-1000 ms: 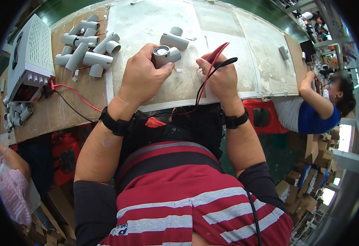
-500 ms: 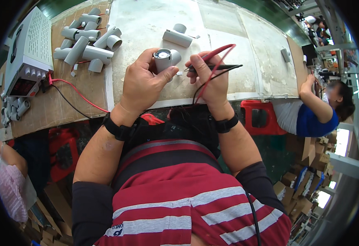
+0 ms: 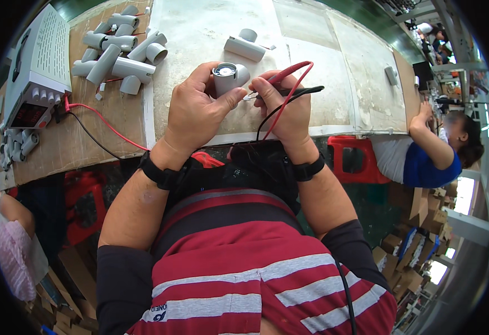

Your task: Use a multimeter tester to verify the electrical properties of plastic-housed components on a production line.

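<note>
My left hand [image 3: 199, 109] is closed round a grey T-shaped plastic housing [image 3: 226, 84], with a round metallic part showing in its upturned open end. Close to its right, my right hand [image 3: 283, 106] grips a red test probe and a black test probe [image 3: 306, 90] together, their leads looping over the fingers. The probe tips sit by a small white connector [image 3: 250, 96] beside the housing; whether they touch it I cannot tell. Beyond my hands another grey housing [image 3: 245, 48] lies on the table with a short wire end.
A white bench power supply [image 3: 40, 72] stands at the left with red and black leads [image 3: 102, 117]. Several grey housings [image 3: 121, 67] are piled on cardboard beside it. One small grey part [image 3: 390, 75] lies far right. A co-worker [image 3: 434, 151] sits at the right near a red stool [image 3: 359, 161].
The two probes have tilted and drawn closer together in my right hand, tips nearer the small connector. The housing in my left hand has shifted slightly.
</note>
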Motion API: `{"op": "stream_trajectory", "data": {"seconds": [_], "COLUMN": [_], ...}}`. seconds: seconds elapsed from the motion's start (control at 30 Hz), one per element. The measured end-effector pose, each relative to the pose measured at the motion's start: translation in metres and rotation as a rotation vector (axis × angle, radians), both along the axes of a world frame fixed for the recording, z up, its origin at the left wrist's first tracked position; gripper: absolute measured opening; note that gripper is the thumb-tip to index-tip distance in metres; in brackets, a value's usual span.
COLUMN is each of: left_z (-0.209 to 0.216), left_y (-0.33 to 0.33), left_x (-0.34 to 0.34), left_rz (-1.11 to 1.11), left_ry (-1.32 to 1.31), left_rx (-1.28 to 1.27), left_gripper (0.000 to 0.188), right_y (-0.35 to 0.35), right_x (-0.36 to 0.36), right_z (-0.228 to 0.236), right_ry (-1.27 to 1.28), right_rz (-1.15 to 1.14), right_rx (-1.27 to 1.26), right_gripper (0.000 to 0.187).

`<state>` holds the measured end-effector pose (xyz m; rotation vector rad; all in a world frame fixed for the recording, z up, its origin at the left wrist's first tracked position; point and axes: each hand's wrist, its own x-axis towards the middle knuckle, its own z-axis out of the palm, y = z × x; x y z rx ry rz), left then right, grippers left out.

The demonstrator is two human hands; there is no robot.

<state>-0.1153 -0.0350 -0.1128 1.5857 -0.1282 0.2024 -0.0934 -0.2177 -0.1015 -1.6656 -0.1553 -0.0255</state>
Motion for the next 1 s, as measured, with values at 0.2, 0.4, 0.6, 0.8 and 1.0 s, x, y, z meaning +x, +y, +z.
{"op": "stream_trajectory", "data": {"seconds": [0.2,0.4,0.6,0.8,1.0], "left_z": [-0.0002,-0.0005,0.0001,-0.0012,0.0009], "left_y": [0.0002,0.0005,-0.0004,-0.0009,0.0031], "left_x": [-0.0007,-0.0016,-0.0029,-0.0008,-0.0005], "left_rz": [0.0,0.003,0.007,0.015,0.041], "left_ry": [-0.005,-0.01,-0.023,-0.041,-0.043], "left_rx": [0.003,0.011,0.026,0.033,0.052], "left_gripper": [0.039,0.039,0.039,0.039,0.037], "right_y": [0.001,0.0029,0.0034,0.0038,0.0052], "right_x": [-0.0014,-0.0031,-0.0033,-0.0019,0.0008], "right_z": [0.0003,-0.0041,-0.0048,-0.0052,-0.0061], "right_ry": [-0.008,-0.047,-0.039,-0.047,-0.039], "right_rz": [-0.002,-0.026,-0.045,-0.046,-0.014], "right_rx": [-0.046,-0.084,-0.083,-0.077,-0.106], "right_gripper": [0.014,0.014,0.014,0.014,0.014]}}
